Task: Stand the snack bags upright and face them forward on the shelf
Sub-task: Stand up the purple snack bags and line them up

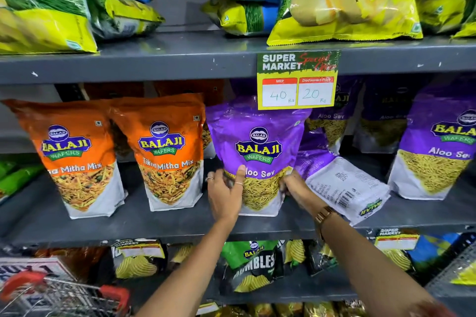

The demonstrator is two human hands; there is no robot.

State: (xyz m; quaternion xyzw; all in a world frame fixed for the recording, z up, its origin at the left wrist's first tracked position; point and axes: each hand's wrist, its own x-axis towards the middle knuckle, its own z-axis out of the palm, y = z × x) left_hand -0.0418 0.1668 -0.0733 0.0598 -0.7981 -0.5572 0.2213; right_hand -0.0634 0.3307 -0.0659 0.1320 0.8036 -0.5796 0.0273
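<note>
I see my left hand point(224, 194) and right hand point(296, 188) clasping the upright purple Aloo Sev bag point(258, 154) on the grey shelf point(154, 224); right fingers hidden behind it. A fallen bag point(342, 183) lies back-up beside.

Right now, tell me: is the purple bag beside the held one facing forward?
No, that purple bag lies toppled, its barcode back showing.

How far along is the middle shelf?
Done: two orange bags and the far-right purple bag stand upright, facing forward. In hand: left hand and right hand grip the centre purple bag, nearly upright. Left: the fallen bag, lying back-side up.
</note>
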